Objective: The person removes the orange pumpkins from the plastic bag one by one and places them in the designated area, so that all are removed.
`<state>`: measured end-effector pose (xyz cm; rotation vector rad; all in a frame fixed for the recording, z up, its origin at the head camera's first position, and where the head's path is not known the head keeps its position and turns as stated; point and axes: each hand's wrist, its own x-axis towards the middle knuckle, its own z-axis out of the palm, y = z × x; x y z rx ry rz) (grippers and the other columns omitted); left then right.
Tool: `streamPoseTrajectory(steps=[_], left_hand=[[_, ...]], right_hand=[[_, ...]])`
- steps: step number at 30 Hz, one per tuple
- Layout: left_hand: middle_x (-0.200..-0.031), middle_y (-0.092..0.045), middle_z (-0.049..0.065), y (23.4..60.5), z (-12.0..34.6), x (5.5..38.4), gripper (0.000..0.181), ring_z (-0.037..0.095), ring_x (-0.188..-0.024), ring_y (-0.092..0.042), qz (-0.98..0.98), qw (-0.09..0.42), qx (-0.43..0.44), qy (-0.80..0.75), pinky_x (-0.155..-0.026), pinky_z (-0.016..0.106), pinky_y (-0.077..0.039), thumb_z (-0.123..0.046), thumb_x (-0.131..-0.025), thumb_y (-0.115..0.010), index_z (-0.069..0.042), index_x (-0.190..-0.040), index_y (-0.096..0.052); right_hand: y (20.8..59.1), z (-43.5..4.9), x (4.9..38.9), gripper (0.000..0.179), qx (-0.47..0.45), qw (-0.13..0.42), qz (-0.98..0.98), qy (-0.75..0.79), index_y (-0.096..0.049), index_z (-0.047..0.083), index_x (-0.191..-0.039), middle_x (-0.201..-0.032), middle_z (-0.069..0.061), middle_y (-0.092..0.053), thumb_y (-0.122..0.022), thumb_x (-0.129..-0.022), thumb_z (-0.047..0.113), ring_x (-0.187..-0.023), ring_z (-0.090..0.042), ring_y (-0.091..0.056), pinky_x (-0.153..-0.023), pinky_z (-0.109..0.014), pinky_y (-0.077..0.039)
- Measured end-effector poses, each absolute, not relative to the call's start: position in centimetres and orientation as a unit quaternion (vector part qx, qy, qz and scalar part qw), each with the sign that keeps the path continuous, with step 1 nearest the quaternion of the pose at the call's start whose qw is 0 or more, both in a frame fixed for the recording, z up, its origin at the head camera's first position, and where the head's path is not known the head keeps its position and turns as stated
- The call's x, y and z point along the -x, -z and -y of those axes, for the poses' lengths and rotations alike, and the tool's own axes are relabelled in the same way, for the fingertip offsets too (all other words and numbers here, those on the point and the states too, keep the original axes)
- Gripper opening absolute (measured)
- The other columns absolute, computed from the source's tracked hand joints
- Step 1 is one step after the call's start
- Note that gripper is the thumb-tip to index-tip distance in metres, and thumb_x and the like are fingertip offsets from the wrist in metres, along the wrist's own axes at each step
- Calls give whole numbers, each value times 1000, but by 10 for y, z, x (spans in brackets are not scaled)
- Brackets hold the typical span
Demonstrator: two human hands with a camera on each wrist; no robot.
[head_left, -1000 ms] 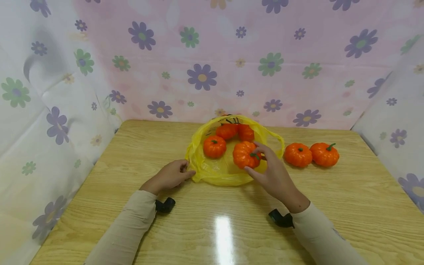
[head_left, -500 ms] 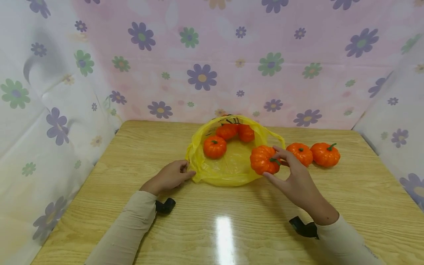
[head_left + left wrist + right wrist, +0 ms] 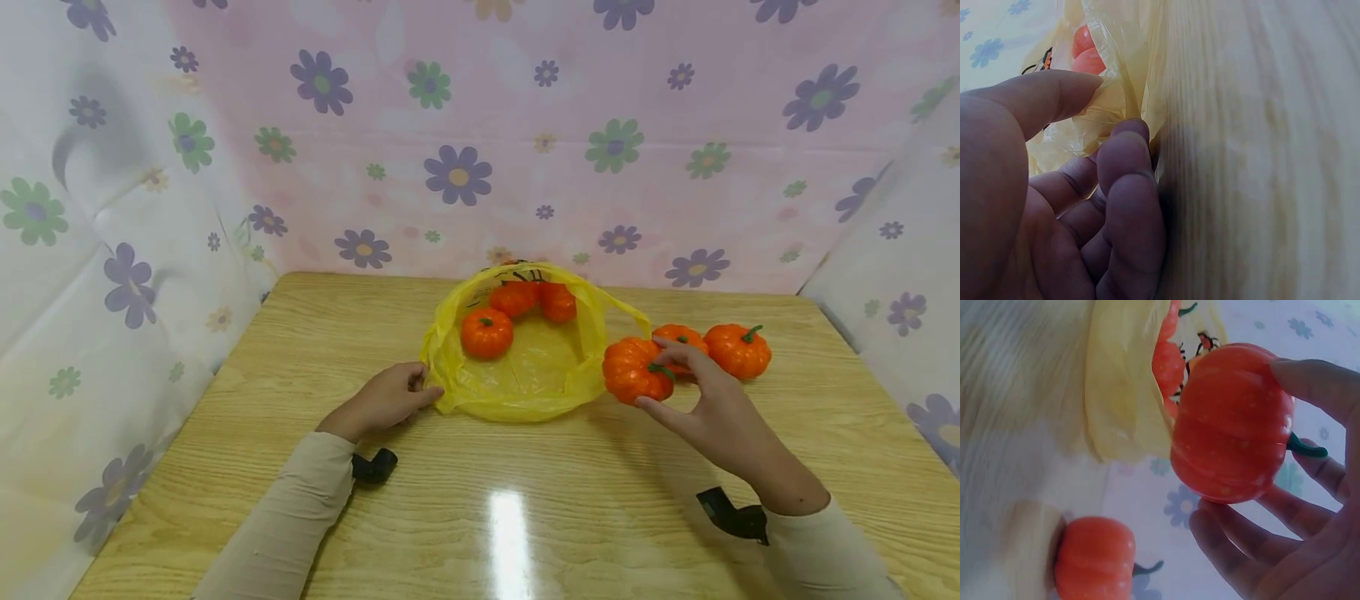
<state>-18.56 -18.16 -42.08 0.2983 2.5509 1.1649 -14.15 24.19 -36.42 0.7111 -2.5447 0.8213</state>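
Note:
A yellow plastic bag (image 3: 525,407) lies with its mouth facing me, and several orange toy pumpkins rest inside, one of them a pumpkin (image 3: 487,333) at the left. My left hand (image 3: 390,398) pinches the bag's left edge between thumb and fingers; the left wrist view shows the thin film (image 3: 1110,103) at the fingertips. Just right of the bag's mouth, my right hand (image 3: 708,408) grips a ribbed pumpkin (image 3: 633,372) with a green stem, held between thumb and fingers. In the right wrist view this pumpkin (image 3: 1232,425) is off the table.
Two more pumpkins stand right of the bag: one pumpkin (image 3: 682,340) partly behind my right hand, another pumpkin (image 3: 738,350) beside it. The wooden table (image 3: 420,533) runs back to a flowered cloth (image 3: 525,108). A bag handle (image 3: 626,310) loops toward the pumpkins.
My right hand has carried the pumpkin rightward, from the bag's mouth to just outside it. The bag's right side has shifted slightly; my left hand has stayed in place.

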Motion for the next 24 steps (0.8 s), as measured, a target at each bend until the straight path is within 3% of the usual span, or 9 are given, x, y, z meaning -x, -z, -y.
streamPoseTrajectory(steps=[3,7,10,16,24], left_hand=[[-64,-49,-2,420,181,186,33,14,-52,-44,-893,160,-105,-408,-50,26,-34,-37,-98,-64,-12,-81,-51],[-64,-49,-2,420,181,185,33,14,-52,-44,-891,161,-105,-410,-50,26,-35,-37,-98,-64,-12,-81,-51],[-64,-49,-2,419,182,185,33,13,-52,-44,-891,162,-104,-411,-50,26,-35,-37,-98,-64,-12,-81,-51],[-64,-49,-2,418,182,185,32,13,-53,-45,-892,161,-107,-410,-50,26,-36,-36,-99,-64,-12,-82,-52],[-65,-49,-2,417,182,184,33,13,-53,-45,-893,161,-106,-406,-51,25,-36,-36,-99,-64,-12,-81,-51]], right_hand=[[362,-250,143,50,-255,181,907,-281,-56,2,-113,-139,-20,-57,-88,-75,7,-112,-15,-61,-90,3,-36],[362,-259,146,49,-254,163,912,-277,-55,3,-112,-136,-23,-58,-87,-77,9,-105,-32,-63,-89,4,-35],[364,-266,149,47,-248,143,917,-276,-54,5,-112,-131,-21,-60,-86,-78,12,-103,-30,-64,-87,2,-38],[369,-278,156,46,-236,110,930,-259,-54,10,-111,-107,-4,-63,-86,-80,16,-97,-15,-61,-82,-12,-51],[373,-290,159,46,-213,69,942,-252,-53,6,-115,-108,-9,-65,-84,-83,18,-98,-27,-64,-80,-34,-58]])
